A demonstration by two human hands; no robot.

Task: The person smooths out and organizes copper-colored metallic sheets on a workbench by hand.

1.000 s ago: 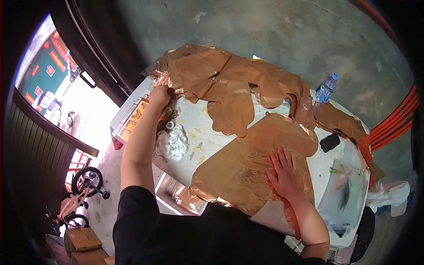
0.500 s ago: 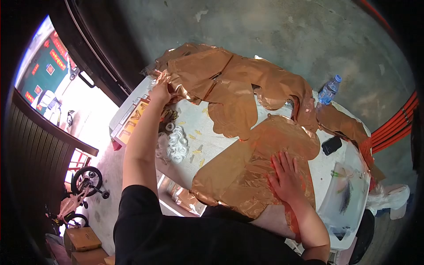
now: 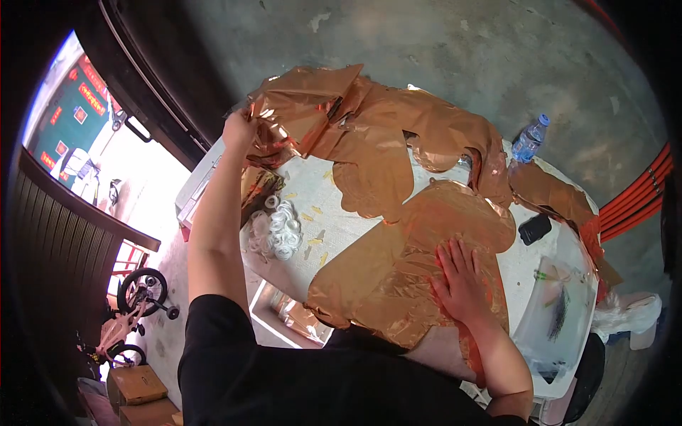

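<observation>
Across the white table (image 3: pixel 305 184) lie flat copper-coloured foil balloons with rounded outlines, uninflated. My left hand (image 3: pixel 240 130) pinches the edge of a foil balloon (image 3: pixel 302 96) at the table's far left corner; its fingertips are partly hidden by the foil. That balloon is lifted and folded at its middle. My right hand (image 3: pixel 462 284) lies flat with fingers spread on a nearer foil balloon (image 3: pixel 383 284), pressing it near the table's front. White ribbon rolls (image 3: pixel 284 231) and small yellowish slips (image 3: pixel 312 213) sit between my arms.
A water bottle (image 3: pixel 531 138) stands at the back right, with a black object (image 3: pixel 534 229) nearer. A clear plastic bag (image 3: pixel 554 305) lies at the right end. To the left are a small bicycle (image 3: pixel 128 312), cardboard boxes (image 3: pixel 138 385) and an open doorway (image 3: pixel 135 177). Red hoses (image 3: pixel 636 202) run at right.
My left hand has moved left and slightly back, drawing the foil balloon's edge with it and raising a fold. The right hand has stayed in place.
</observation>
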